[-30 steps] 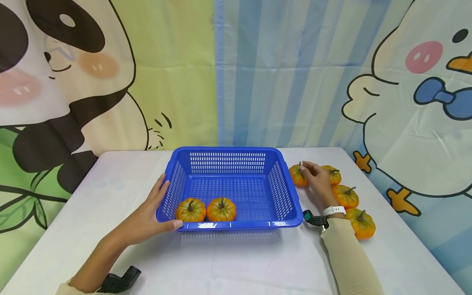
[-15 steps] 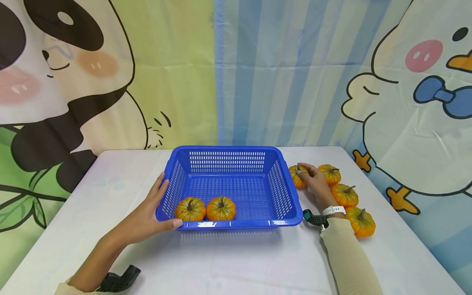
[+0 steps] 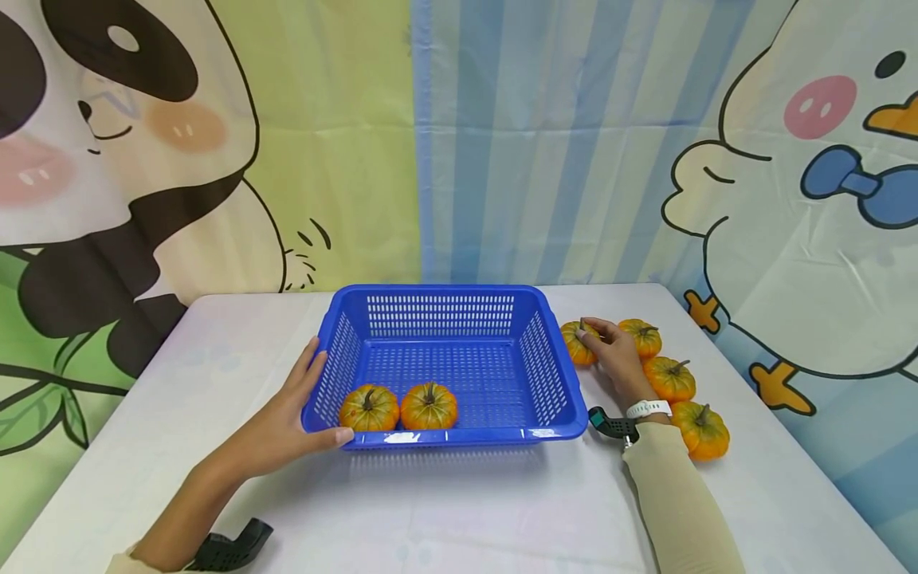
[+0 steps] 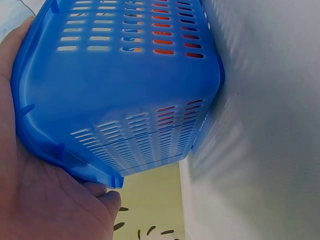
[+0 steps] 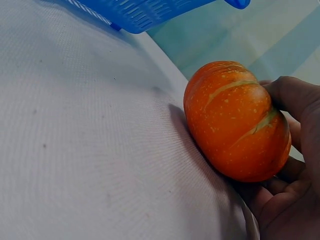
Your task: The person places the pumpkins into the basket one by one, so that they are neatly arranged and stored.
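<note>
A blue plastic basket (image 3: 459, 438) stands mid-table with two small orange-green pumpkins inside, a left pumpkin (image 3: 369, 409) and a right pumpkin (image 3: 429, 407), by its front wall. My left hand (image 3: 290, 418) holds the basket's front left corner, thumb over the front rim and fingers along the left side. In the left wrist view, the palm lies against the corner below the rim. Right of the basket, my right hand (image 3: 615, 355) grips another pumpkin (image 3: 576, 343) from its right side, thumb near the stem. The right wrist view has this pumpkin (image 5: 235, 125) low over the white cloth.
Several more pumpkins line the right: a back pumpkin (image 3: 641, 338), a middle pumpkin (image 3: 670, 379) and a front pumpkin (image 3: 701, 432) beside my right forearm. A white cloth (image 3: 459, 518) covers the table. Behind hangs a printed curtain (image 3: 502, 159).
My right hand's fingers have come slightly left and lower onto the pumpkin by the basket. My left hand and the basket stay in place.
</note>
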`<state>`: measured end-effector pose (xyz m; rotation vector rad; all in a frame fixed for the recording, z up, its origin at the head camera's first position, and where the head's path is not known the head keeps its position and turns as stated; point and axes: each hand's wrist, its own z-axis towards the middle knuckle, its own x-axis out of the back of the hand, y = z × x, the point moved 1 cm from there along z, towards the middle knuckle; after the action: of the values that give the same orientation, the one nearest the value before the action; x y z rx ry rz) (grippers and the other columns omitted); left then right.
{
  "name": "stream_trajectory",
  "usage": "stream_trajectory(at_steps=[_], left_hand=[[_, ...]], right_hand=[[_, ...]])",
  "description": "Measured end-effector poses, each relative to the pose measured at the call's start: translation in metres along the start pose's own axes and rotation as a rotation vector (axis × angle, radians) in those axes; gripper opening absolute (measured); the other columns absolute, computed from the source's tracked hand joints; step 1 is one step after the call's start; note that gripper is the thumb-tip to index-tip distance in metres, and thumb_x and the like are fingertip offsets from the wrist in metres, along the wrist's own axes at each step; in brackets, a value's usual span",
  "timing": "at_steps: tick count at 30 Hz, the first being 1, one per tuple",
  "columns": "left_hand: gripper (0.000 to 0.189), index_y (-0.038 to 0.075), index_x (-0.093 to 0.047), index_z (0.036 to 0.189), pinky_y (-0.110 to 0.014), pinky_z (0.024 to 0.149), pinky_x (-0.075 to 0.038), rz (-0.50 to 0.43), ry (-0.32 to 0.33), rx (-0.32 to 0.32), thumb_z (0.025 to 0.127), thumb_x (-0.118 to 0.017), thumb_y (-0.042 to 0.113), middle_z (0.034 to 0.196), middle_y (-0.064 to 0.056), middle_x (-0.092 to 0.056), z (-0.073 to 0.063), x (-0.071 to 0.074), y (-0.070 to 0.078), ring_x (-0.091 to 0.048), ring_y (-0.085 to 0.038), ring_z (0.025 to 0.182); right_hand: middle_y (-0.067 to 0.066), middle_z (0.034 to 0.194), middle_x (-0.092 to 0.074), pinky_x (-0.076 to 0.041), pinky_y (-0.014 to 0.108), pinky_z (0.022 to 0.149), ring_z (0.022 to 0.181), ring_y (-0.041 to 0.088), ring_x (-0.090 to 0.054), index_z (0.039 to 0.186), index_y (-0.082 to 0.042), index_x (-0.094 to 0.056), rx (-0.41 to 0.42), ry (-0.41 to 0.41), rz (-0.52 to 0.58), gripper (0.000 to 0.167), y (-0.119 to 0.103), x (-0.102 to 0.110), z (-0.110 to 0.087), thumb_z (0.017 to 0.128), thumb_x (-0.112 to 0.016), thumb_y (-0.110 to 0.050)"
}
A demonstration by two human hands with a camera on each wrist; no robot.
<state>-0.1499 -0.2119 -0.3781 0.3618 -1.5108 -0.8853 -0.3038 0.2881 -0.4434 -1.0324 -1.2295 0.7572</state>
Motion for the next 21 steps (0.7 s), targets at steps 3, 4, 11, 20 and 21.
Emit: stream_trajectory(at_steps=[3,4,11,20,21], left_hand=[[0.112,0.009,-0.001,0.157,-0.074,0.101,-0.019,-0.001,-0.001,0.001,0.081,-0.076,0.042,0.160,0.008,0.019,-0.0001,0.0001,0.0005,-0.003,-0.047,0.143],[0.112,0.010,-0.001,0.157,-0.074,0.101,-0.019,0.001,-0.001,0.001,0.081,-0.076,0.043,0.160,0.008,0.019,-0.0001,0.0002,0.0006,-0.003,-0.047,0.143],[0.112,0.010,-0.001,0.157,-0.075,0.100,-0.019,0.005,0.000,0.003,0.081,-0.076,0.043,0.160,0.008,0.019,0.0001,0.0005,0.0005,-0.003,-0.047,0.144],[0.112,0.011,-0.001,0.157,-0.075,0.100,-0.019,0.010,0.000,0.010,0.080,-0.075,0.044,0.161,0.005,0.018,0.0000,-0.0002,0.0003,-0.003,-0.047,0.143],[0.112,0.011,-0.001,0.157,-0.075,0.100,-0.019,0.011,0.000,0.011,0.080,-0.075,0.044,0.161,0.004,0.018,0.0000,-0.0002,0.0004,-0.003,-0.048,0.143]], right_hand=[[0.016,0.139,-0.050,-0.040,0.044,0.105,0.123,0.033,-0.048,0.139,-0.010,-0.054,0.010,0.002,-0.001,0.051,-0.0002,0.0004,-0.0004,0.095,-0.064,-0.031],[0.016,0.139,-0.050,-0.041,0.044,0.105,0.123,0.033,-0.048,0.139,-0.010,-0.054,0.011,0.003,-0.001,0.051,-0.0002,0.0006,-0.0005,0.094,-0.064,-0.032],[0.017,0.139,-0.050,-0.042,0.043,0.104,0.122,0.033,-0.049,0.140,-0.009,-0.052,0.003,0.005,-0.004,0.051,-0.0029,0.0006,-0.0025,0.095,-0.062,-0.031],[0.014,0.142,-0.048,-0.038,0.045,0.107,0.128,0.032,-0.045,0.142,-0.012,-0.051,-0.013,0.003,-0.006,0.054,-0.0087,0.0027,-0.0062,0.095,-0.062,-0.037],[0.015,0.142,-0.048,-0.037,0.046,0.107,0.128,0.032,-0.045,0.142,-0.011,-0.051,-0.003,0.001,-0.011,0.055,-0.0093,0.0034,-0.0063,0.095,-0.062,-0.039]])
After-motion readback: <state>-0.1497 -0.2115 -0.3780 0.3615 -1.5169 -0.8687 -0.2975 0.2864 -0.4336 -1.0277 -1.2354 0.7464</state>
